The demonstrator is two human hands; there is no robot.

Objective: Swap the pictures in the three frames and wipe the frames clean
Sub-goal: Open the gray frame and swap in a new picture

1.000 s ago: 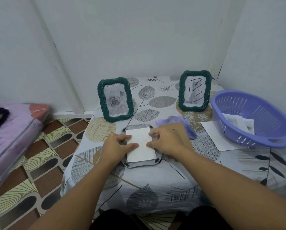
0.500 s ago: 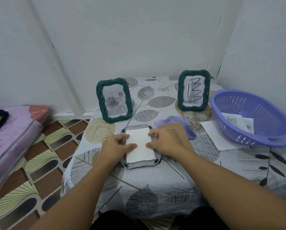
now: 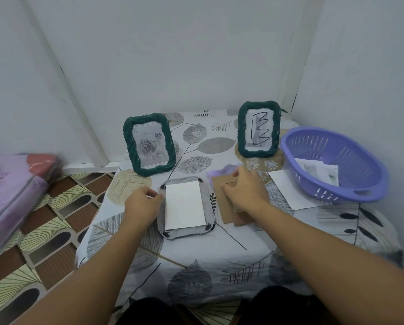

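Left hand [image 3: 142, 203] — fingertips pinched at the left rim of the face-down frame [image 3: 186, 207], whose back holds a smooth white rectangular sheet [image 3: 184, 204]. Right hand [image 3: 245, 190] rests, fingers curled, on the brown cardboard backing [image 3: 224, 207] just right of it; grasp cannot be told. Farther back — two upright, rope-textured green frames [image 3: 149, 144] [image 3: 259, 129]; far right, a slotted purple plastic basket [image 3: 337, 160].

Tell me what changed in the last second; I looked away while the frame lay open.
The right hand left the white paper and moved right onto the brown backing board. The left hand slid off the paper to the face-down frame's left edge. Both standing frames and the basket stayed put.
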